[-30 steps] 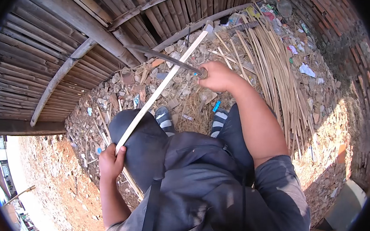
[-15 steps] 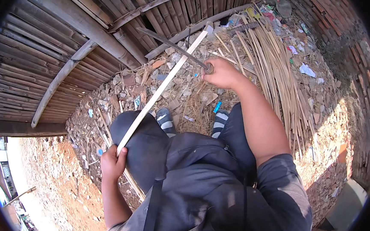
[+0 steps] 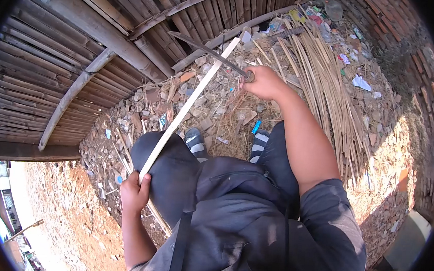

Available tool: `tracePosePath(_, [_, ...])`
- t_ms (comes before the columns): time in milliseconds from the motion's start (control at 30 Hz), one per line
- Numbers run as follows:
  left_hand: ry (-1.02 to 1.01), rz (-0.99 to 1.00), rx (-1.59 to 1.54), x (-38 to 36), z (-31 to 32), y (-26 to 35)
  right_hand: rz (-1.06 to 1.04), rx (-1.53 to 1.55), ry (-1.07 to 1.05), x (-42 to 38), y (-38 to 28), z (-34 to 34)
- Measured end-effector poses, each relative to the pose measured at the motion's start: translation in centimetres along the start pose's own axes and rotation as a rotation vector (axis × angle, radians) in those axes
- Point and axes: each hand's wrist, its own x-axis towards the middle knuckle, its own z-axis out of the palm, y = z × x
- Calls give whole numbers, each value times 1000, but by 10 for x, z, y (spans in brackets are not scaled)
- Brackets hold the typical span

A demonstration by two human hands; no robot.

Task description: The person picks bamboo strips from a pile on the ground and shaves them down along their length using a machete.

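My left hand (image 3: 135, 192) is closed round the lower end of a long pale bamboo strip (image 3: 189, 103), beside my left knee. The strip slants up over the knee, away from me and to the right. My right hand (image 3: 265, 82) grips the handle of a machete (image 3: 210, 52), its dark blade pointing up and to the left. Near its far end, the strip overlaps the blade in this view. The handle is mostly hidden in my fist.
A bundle of split bamboo strips (image 3: 325, 93) lies on the rubble at the right. A bamboo slat wall (image 3: 45, 68) rises at the left and ahead, a brick wall (image 3: 427, 84) at the far right. My sandalled feet (image 3: 195, 141) rest among stones, straw and litter.
Both hands keep their hold on the strip and the machete. The view has shifted slightly, and the machete sits a little lower and further right in it.
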Motion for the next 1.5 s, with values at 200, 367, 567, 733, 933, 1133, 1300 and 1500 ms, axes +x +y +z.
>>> tracePosePath(200, [2,-18,-7,0,0,1,-76,-69,-53,-13,-21,14])
tracePosePath(367, [-2,-24,-19,-1,0,1,-143,-130,-280,-21,-43,21])
tracePosePath(567, [4,-5,-2,0,1,-2,-137,-66,-132,-10,-21,11])
tracePosePath(733, [15,-7,-4,0,1,0,-38,-69,-98,-5,-12,10])
tracePosePath(933, [10,-28,6,0,0,3,-68,-89,-169,-17,-36,9])
tracePosePath(1133, [3,-48,-28,0,1,2,-94,-141,-231,-20,-41,4])
tracePosePath(1300, [1,-52,-30,-1,1,2,-31,-105,-131,-9,-22,-3])
tracePosePath(1500, [32,-6,17,0,3,-1,-11,-44,-45,-4,-11,2])
